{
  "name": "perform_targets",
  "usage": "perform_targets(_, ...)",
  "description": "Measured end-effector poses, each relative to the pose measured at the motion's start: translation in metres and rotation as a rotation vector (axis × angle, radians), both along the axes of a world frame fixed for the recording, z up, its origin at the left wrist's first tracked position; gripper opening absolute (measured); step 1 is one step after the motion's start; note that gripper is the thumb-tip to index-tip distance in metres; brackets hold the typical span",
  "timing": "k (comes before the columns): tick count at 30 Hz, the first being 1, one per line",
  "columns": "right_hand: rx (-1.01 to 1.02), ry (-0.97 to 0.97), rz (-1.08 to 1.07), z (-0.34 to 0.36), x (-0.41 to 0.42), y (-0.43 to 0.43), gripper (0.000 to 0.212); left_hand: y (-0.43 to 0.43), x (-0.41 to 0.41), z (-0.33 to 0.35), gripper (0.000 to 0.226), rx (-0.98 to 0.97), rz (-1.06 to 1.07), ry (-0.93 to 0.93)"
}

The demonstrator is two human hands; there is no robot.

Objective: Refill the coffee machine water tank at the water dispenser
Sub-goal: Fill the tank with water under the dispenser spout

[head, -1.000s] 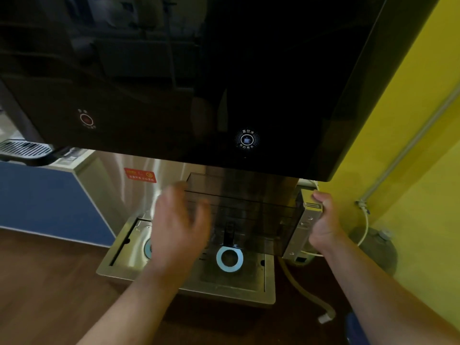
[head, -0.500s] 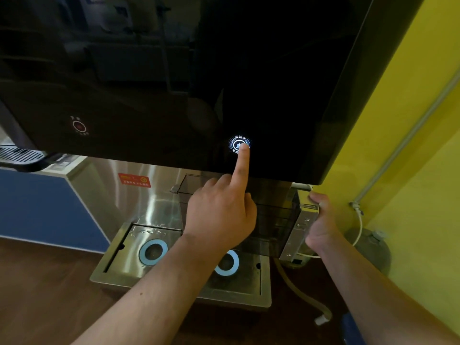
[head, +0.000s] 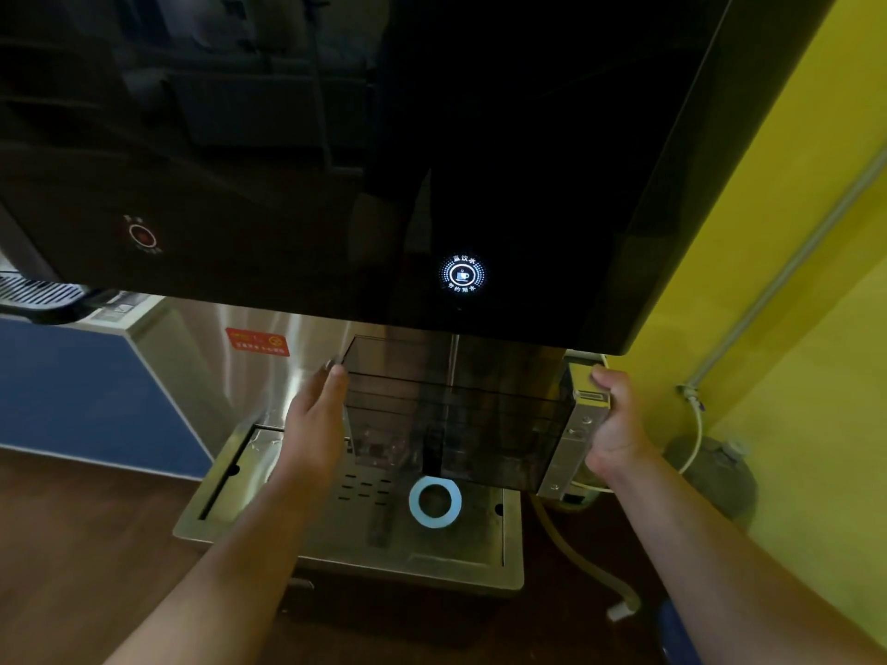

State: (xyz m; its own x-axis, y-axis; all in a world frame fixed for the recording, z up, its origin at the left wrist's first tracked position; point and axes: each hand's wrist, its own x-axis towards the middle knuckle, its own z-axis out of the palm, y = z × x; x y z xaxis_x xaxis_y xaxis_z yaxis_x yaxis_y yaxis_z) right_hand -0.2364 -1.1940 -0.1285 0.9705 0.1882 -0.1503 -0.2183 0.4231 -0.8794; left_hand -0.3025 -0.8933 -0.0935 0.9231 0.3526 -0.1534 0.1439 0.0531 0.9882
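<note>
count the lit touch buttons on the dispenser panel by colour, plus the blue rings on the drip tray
White lit button: 1
Red lit button: 1
Blue ring in view on the drip tray: 1
Total: 3
The left hand covers the left part of the tray, so any ring there is hidden.

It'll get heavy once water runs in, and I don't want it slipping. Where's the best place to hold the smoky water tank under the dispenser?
Probably by its two short ends, one hand from each side. The water tank is a long, slick-walled box held level; the right hand wraps the metal end plate, and the left hand lies flat against the opposite wall.
</note>
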Motion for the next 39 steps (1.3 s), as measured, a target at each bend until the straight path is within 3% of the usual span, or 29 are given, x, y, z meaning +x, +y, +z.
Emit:
perform_targets(17, -0.069, 0.014, -0.057, 0.011, -0.002, -0.005, 0.062, -0.012, 0.012, 0.003, 0.019, 0.038, -0.016, -0.028)
perform_targets(21, -0.086, 0.036, -0.079, 0.014, -0.003, -0.003, 0.051, -0.014, 0.010, 0.007, 0.018, 0.035, -0.013, -0.056)
perform_targets(32, -0.070, 0.029, -0.092, 0.016, -0.002, -0.001, 0.066, -0.013, 0.007, 0.012, 0.019, 0.074, -0.032, -0.076)
perform_targets(39, -0.074, 0.036, -0.119, 0.019, -0.005, 0.003, 0.050, -0.009, 0.009, 0.009, 0.020, 0.084, -0.019, -0.078)
